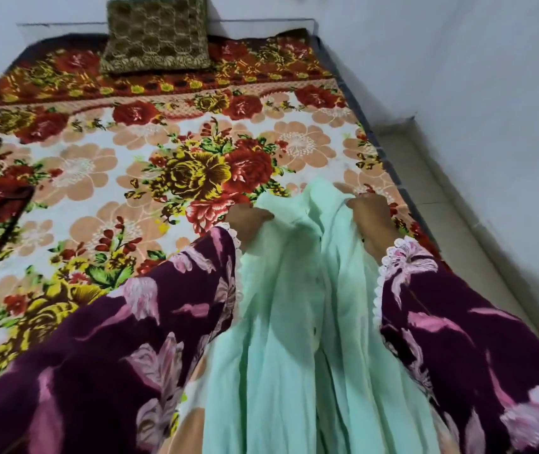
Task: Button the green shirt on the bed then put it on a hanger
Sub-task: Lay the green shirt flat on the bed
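Both hands are closed on the top edge of the green shirt, one at each side of it. Her left hand pinches a fold of the pale cloth near the shoulder, fingers curled over the fabric. On the other side the right hand grips the matching part of the shirt in a loose fist, knuckles up. Each wrist comes out of a wide dark purple sleeve with pink flowers and a white lace trim: the left sleeve fills the lower left of the view, the right sleeve the lower right.

Between the two arms the shirt is stretched lengthwise, running from the hands toward the bottom of the picture in long soft folds. Its front placket runs down the middle with a few small buttons along it; whether they are fastened cannot be told through the blur.

Under the shirt lies the bed, covered with a blanket printed with red, yellow and peach flowers. At the far end a brown and gold patterned cushion leans against the white wall. A dark thin object shows at the left edge of the bed, too blurred to name.
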